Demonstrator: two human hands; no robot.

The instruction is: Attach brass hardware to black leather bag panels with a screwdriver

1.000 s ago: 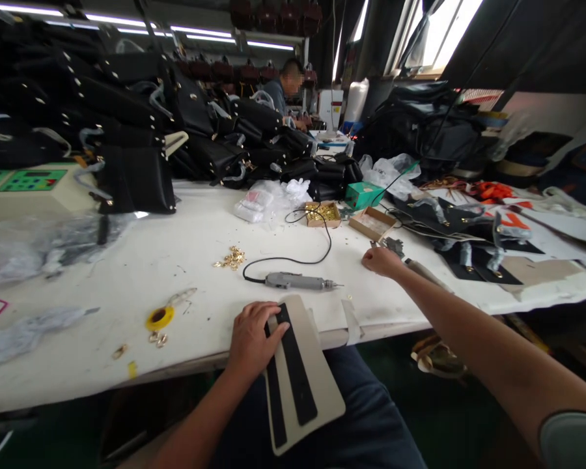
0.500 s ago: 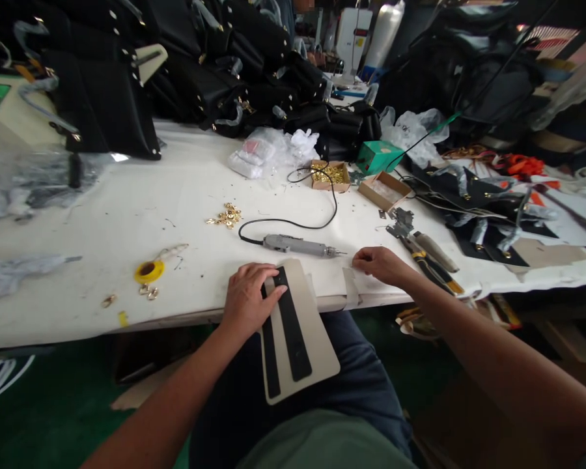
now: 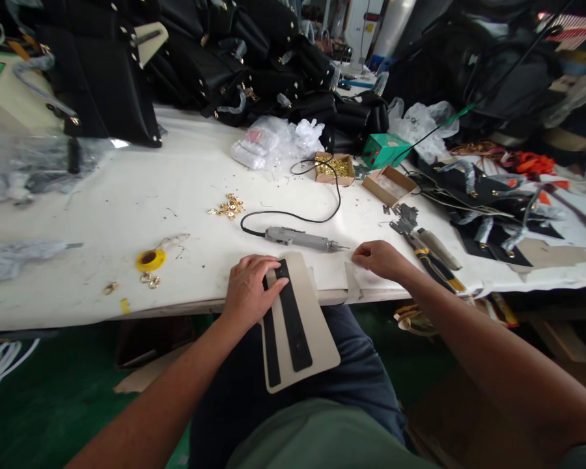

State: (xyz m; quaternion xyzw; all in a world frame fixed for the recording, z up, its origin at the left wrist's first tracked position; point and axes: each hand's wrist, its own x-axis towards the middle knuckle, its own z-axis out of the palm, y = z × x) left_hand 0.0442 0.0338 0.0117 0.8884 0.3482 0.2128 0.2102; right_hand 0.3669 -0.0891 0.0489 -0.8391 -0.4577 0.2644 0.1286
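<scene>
My left hand (image 3: 248, 290) lies flat with fingers spread on a beige board (image 3: 306, 326) that carries two black strips (image 3: 289, 315); the board leans from the table edge onto my lap. My right hand (image 3: 378, 257) rests on the white table (image 3: 127, 208) near its front edge, fingers curled in a pinch on something too small to name, beside a strip of tape (image 3: 351, 281). A grey electric screwdriver (image 3: 303, 239) with a black cord lies just beyond both hands.
Pliers and metal tools (image 3: 427, 251) lie right of my right hand. Gold hardware (image 3: 228, 207), a yellow tape roll (image 3: 150, 260), small boxes (image 3: 334, 168) and a green box (image 3: 385, 150) sit farther out. Black bags (image 3: 200, 65) pile along the back.
My right hand has drawn back from the tools toward the front edge near the tape strip. The view has tilted down. My left hand stays on the board.
</scene>
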